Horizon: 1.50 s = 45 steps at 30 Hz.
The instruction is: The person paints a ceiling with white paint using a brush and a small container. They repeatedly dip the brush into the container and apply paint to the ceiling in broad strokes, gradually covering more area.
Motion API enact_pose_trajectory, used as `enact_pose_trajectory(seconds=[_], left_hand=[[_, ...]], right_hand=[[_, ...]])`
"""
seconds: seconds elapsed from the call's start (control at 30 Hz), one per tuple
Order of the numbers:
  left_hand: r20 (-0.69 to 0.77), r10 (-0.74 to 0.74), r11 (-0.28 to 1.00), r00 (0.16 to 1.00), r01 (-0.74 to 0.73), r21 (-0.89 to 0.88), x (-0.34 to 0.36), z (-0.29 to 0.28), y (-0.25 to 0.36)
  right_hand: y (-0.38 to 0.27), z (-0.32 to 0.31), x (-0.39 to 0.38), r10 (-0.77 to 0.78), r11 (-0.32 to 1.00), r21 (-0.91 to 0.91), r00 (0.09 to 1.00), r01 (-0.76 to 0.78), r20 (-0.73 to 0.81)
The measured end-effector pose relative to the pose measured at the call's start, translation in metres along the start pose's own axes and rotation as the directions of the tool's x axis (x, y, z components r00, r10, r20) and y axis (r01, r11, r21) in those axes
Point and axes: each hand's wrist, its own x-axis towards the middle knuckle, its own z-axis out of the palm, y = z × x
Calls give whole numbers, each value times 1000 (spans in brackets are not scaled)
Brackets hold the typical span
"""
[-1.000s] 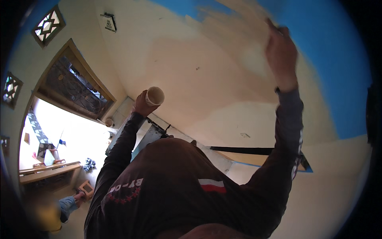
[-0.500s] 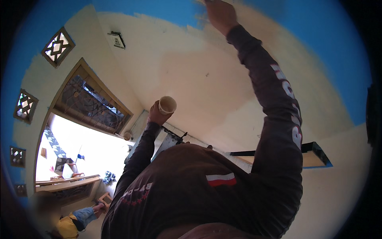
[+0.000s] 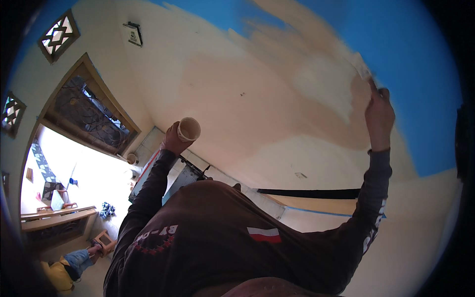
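The left hand point(image 3: 173, 141) holds a cup point(image 3: 189, 129) left of centre, before the broad wall point(image 3: 237, 114), while the right hand point(image 3: 380, 116) is raised well to the right of the cup, at the same wall; contact cannot be confirmed. To the left of the cup is a doorway point(image 3: 106, 163), with a window point(image 3: 94, 109) just above it in view, a vent point(image 3: 58, 35) higher still, and a small box point(image 3: 132, 34) to the vent's right. At lower left, below the doorway in view, another person point(image 3: 74, 267) has feet next to a stool point(image 3: 105, 242).
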Motion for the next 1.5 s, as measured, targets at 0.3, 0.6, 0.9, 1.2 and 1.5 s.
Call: enact_pose_trajectory(seconds=[0.3,0.6,0.9,1.2,1.5], left_hand=[[53,22,1000,998,-21,-7,0,-7,14],[10,86,996,996,-86,22,5,10,-7],[-24,58,998,998,-57,36,7,7,0],[-28,16,999,999,-14,46,-1,6,-2],[2,49,997,999,-49,55,4,11,-12]], right_hand=[[5,-24,-38,93,964,256,992,-68,-86],[-195,45,82,-48,863,457,935,216,-351],[-291,67,164,-47,869,425,898,252,-437],[-206,63,99,-134,929,288,936,233,-326],[-57,44,-13,0,984,178,998,12,-69]])
